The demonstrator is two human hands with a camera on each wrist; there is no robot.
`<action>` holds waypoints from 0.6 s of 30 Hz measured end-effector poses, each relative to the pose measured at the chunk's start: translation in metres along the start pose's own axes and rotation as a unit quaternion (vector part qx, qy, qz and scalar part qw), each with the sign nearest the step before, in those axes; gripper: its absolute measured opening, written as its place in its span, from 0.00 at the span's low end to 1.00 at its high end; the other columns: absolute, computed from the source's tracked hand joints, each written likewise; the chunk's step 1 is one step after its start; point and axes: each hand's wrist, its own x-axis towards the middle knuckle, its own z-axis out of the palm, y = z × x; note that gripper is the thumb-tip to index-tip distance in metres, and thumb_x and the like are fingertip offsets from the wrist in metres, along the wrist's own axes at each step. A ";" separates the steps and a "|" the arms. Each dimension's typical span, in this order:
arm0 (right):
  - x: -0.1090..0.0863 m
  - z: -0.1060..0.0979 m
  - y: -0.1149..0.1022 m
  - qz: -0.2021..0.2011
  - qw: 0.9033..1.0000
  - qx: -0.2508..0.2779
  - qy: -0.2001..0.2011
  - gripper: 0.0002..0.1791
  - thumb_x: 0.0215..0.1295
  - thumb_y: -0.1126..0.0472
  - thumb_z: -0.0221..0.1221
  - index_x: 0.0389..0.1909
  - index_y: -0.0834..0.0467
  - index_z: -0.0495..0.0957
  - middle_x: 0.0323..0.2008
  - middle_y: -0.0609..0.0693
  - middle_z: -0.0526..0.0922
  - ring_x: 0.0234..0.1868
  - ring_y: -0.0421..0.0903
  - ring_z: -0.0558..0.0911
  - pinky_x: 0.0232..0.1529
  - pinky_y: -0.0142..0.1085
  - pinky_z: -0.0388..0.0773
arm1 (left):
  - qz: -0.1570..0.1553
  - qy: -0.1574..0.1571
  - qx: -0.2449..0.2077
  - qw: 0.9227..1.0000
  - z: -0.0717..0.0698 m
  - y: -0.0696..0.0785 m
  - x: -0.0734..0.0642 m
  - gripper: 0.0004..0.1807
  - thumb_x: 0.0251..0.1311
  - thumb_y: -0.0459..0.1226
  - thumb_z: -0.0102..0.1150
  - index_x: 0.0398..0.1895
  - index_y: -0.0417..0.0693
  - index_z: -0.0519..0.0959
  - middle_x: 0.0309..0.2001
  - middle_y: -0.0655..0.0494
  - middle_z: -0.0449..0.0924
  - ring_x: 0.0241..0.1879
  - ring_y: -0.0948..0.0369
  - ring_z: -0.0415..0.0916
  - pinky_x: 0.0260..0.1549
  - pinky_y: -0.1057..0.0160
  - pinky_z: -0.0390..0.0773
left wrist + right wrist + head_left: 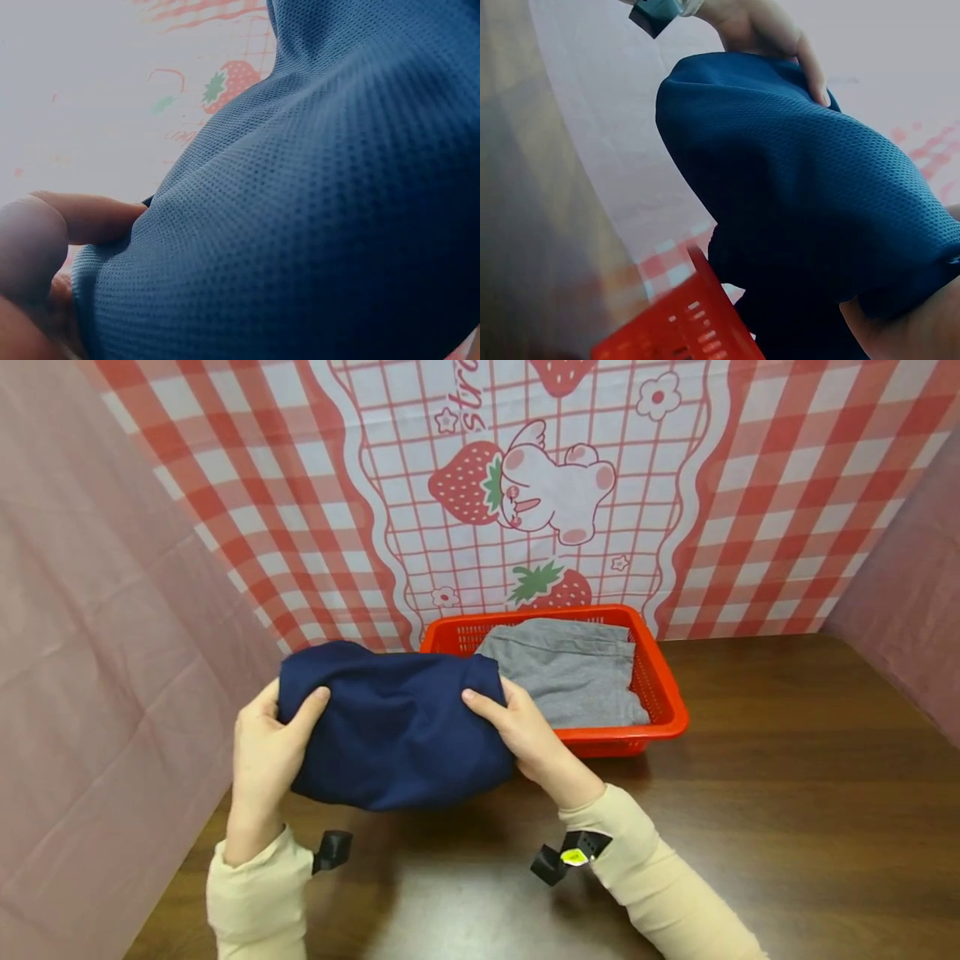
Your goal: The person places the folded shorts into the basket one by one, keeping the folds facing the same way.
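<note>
A folded navy blue cloth of fine mesh weave is held up between both hands, its lower edge sagging above the table. At its left end my left hand grips it, thumb on the near face and the other fingers behind. My right hand pinches the opposite end in the same way. The left wrist view shows the mesh fabric close up, with a fingertip pressed on its edge. Right behind the cloth stands a red plastic basket with a folded grey garment in it.
The brown wooden table extends to the right. A red checked curtain with strawberry prints hangs behind the basket, and plain pink cloth walls the left side. Small black devices sit at both wrists.
</note>
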 end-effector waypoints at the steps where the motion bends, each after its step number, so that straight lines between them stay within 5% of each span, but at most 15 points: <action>1: -0.001 -0.002 -0.001 -0.001 1.000 -0.004 0.000 0.20 0.64 0.61 0.51 0.56 0.62 0.67 0.46 0.53 0.77 0.41 0.41 0.78 0.46 0.34 0.74 | -0.002 -0.001 -0.021 1.000 0.002 0.000 0.000 0.15 0.52 0.44 0.63 0.41 0.46 0.81 0.23 0.76 0.77 0.23 0.73 0.76 0.25 0.74 0.74; 7: -0.006 -0.014 -0.007 -0.002 1.000 -0.016 -0.001 0.21 0.65 0.60 0.51 0.58 0.61 0.66 0.49 0.55 0.76 0.42 0.42 0.78 0.47 0.34 0.74 | -0.008 0.001 -0.116 0.993 0.016 0.001 0.000 0.15 0.52 0.39 0.64 0.42 0.43 0.80 0.27 0.68 0.80 0.24 0.69 0.78 0.26 0.73 0.76; 18: -0.012 -0.037 -0.015 0.018 1.000 -0.009 0.008 0.19 0.67 0.60 0.49 0.55 0.64 0.67 0.38 0.45 0.81 0.35 0.40 0.81 0.42 0.34 0.77 | -0.025 -0.030 -0.200 0.979 0.036 -0.001 0.002 0.12 0.52 0.36 0.63 0.40 0.41 0.79 0.29 0.62 0.81 0.25 0.66 0.79 0.27 0.70 0.77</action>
